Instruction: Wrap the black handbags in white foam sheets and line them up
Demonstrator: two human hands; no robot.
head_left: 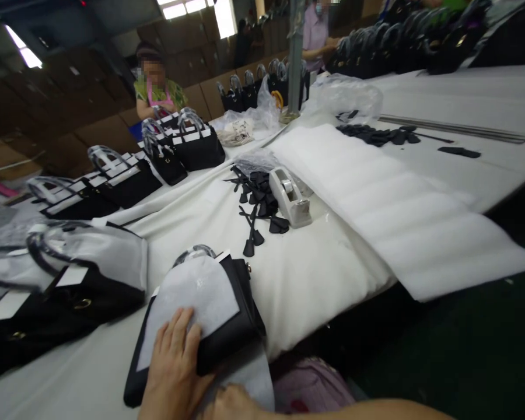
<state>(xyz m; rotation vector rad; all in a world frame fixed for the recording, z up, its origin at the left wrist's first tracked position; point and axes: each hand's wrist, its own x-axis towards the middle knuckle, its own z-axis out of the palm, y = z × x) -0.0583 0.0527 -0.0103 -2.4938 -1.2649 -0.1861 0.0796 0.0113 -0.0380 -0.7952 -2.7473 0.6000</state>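
Note:
A black handbag [227, 344] lies tilted on the cloth-covered table in front of me, its handle [196, 251] wrapped in clear plastic. Over its upper face rests a white sheet [201, 286]. My left hand [175, 356] presses on that sheet with fingers stretched out. At the bottom of the view my right hand [231, 402] is curled at a second white sheet [254, 373], which hangs at the bag's near edge. Its fingertips are partly hidden. To the left stands a larger black handbag [114, 291] with white padding and wrapped handles.
A tape dispenser [291, 198] stands beside a pile of black tag-like pieces [260, 192]. A long white foam sheet [398, 198] overhangs the table at right. More black handbags [196, 149] line the far left. A metal post [294, 58] rises behind; co-workers stand beyond.

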